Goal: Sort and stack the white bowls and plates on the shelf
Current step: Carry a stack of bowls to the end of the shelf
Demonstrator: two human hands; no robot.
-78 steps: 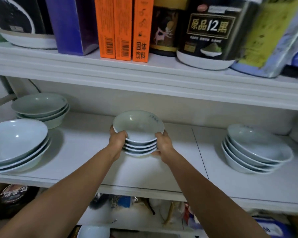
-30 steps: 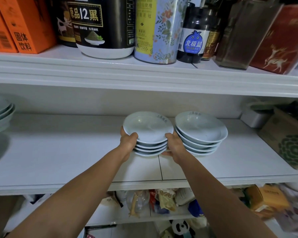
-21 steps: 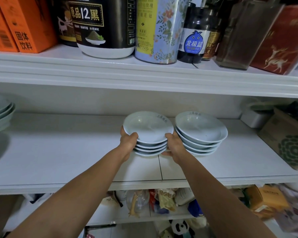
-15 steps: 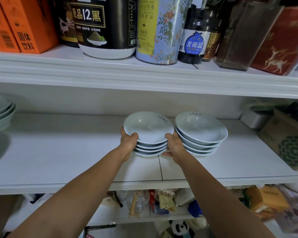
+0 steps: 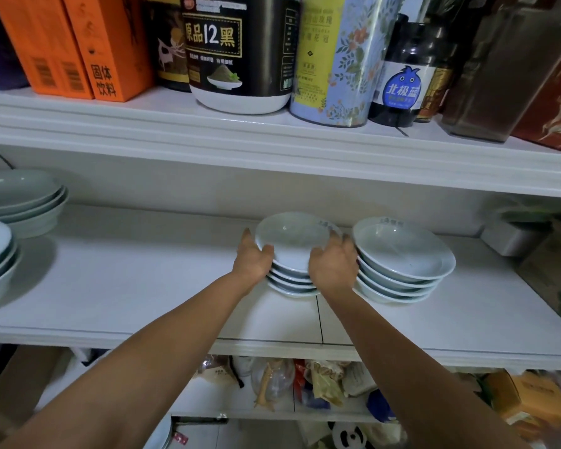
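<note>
Centre of frame: stack (image 5: 293, 244) of four shallow round bowls, glossy pale glaze, faint print at far rim, on matt white shelf (image 5: 127, 286). Clamped between left hand (image 5: 253, 262), thumb hooked over top rim, and right hand (image 5: 332, 265), fingers curled round right side. Just beside right stack (image 5: 405, 257) of like bowls; touching or not, cannot tell. Wide bare board to the left, up to left bowls (image 5: 17, 202) at frame's left edge. Shelf's front edge below forearms.
</note>
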